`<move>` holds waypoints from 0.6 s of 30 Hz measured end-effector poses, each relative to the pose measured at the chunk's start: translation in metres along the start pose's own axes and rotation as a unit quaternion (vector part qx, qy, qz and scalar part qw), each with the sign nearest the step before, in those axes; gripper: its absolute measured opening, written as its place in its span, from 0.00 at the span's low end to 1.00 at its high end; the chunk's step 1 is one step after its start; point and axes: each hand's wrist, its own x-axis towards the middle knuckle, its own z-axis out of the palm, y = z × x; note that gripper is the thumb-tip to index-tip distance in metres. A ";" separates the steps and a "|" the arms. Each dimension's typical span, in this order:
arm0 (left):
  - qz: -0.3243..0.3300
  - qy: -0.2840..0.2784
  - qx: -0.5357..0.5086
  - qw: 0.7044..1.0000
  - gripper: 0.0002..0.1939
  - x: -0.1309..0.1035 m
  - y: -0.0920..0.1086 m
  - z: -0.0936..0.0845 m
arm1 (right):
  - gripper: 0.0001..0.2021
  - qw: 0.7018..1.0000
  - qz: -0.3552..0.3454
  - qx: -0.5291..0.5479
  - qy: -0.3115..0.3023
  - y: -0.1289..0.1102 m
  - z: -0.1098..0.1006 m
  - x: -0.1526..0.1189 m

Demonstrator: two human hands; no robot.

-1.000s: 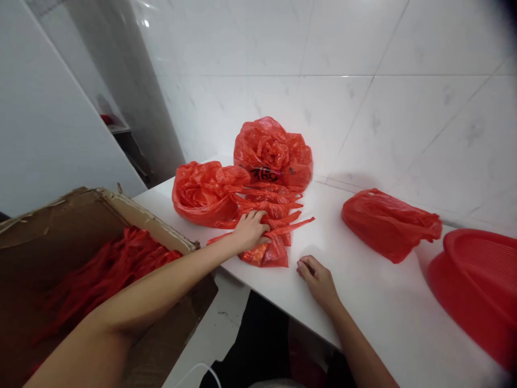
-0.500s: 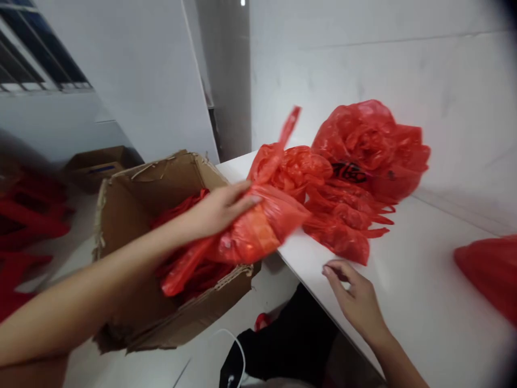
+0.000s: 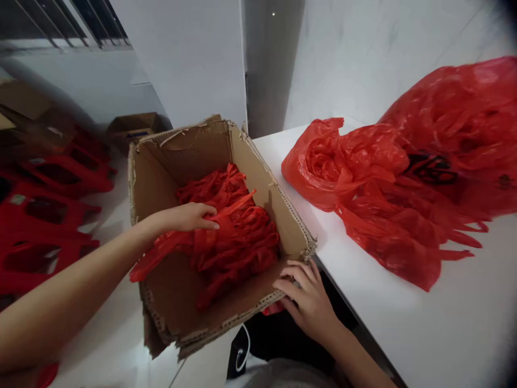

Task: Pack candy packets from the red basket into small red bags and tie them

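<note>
Inside the open cardboard box (image 3: 177,156), my left hand (image 3: 191,216) is closed on a red plastic bag (image 3: 159,253). One strip of that bag sticks out past my fingers, and its other end hangs toward the box's left wall. Below it lies a heap of crumpled red plastic bags (image 3: 250,237). At the box's near right corner, my right hand (image 3: 305,293) has its fingers curled over the torn rim.
On the white table (image 3: 363,307) to the right lie more red plastic bags (image 3: 388,231), with a large full red bag (image 3: 460,118) behind them. Red plastic stools (image 3: 44,210) stand on the floor at left. A smaller cardboard box (image 3: 135,126) sits by the wall.
My left hand has brought the red bag from over the table edge down into the box. My right hand has moved from above the table to the box rim. The view has shifted left.
</note>
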 end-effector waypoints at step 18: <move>-0.107 0.190 0.044 0.975 0.20 0.116 -0.033 -0.085 | 0.09 0.998 -0.018 0.015 0.067 -0.006 -0.004 0.029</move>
